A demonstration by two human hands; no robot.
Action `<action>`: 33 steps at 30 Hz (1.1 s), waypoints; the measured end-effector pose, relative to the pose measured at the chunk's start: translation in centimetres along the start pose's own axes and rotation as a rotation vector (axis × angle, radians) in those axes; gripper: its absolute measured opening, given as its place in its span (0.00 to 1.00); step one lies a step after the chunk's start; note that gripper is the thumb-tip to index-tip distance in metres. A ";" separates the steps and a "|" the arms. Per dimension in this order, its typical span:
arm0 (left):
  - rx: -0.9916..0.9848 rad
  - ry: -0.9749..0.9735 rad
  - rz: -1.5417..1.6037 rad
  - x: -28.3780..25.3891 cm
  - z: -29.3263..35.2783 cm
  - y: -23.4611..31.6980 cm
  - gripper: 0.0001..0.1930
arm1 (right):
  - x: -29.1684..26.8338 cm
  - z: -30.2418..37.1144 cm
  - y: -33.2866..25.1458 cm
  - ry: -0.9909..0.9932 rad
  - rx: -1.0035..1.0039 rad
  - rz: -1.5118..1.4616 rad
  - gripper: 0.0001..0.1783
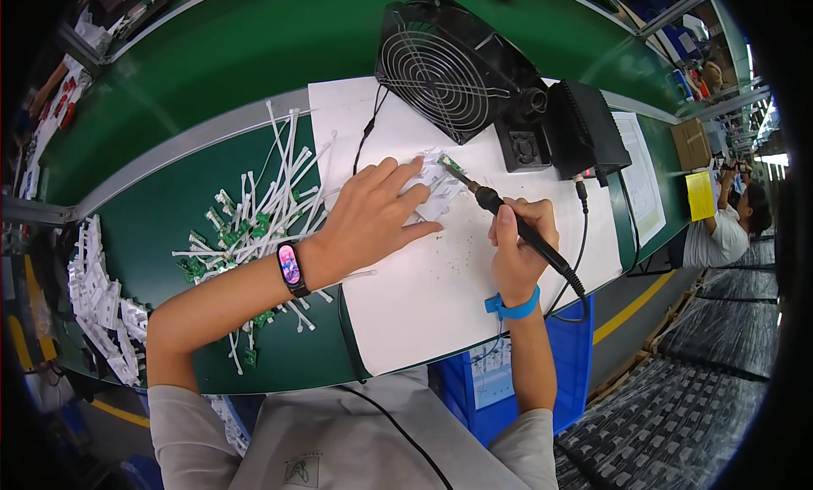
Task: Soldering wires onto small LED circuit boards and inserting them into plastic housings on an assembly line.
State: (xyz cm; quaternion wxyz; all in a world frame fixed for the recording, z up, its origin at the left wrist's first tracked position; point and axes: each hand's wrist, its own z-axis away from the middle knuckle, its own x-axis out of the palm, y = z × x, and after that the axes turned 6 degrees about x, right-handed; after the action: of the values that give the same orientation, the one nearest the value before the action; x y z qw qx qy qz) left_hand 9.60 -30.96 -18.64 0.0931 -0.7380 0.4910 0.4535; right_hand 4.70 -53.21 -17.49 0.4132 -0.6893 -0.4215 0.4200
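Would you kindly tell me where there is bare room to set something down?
The white sheet is bare near its front edge, below the left hand and left of the blue wristband. A strip of green table shows between the wired boards and the white parts. It is crowded at the back, with fan and black unit.

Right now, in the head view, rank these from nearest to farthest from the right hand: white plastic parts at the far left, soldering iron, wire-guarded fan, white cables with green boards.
From the right hand:
1. Soldering iron: held in it.
2. Wire-guarded fan: ahead, toward the left.
3. White cables with green boards: left, beyond the other forearm.
4. White plastic parts: far left.
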 end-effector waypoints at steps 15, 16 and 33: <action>-0.007 -0.012 0.001 -0.1 -0.2 0.0 0.21 | -0.6 -0.5 -1.6 0.217 0.143 -0.202 0.10; -0.009 -0.015 -0.001 -0.2 -0.2 0.1 0.21 | -1.0 -0.6 -1.4 0.245 0.100 -0.187 0.11; -0.023 -0.002 0.072 -0.2 -0.1 0.0 0.21 | -0.8 -13.2 2.1 0.323 -0.027 0.143 0.10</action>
State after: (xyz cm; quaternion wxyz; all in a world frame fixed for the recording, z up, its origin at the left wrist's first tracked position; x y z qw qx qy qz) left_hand 9.68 -30.92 -18.43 0.0687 -0.7205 0.5117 0.4629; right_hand 17.25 -57.47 -15.23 0.4351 -0.7816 -0.3052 0.3264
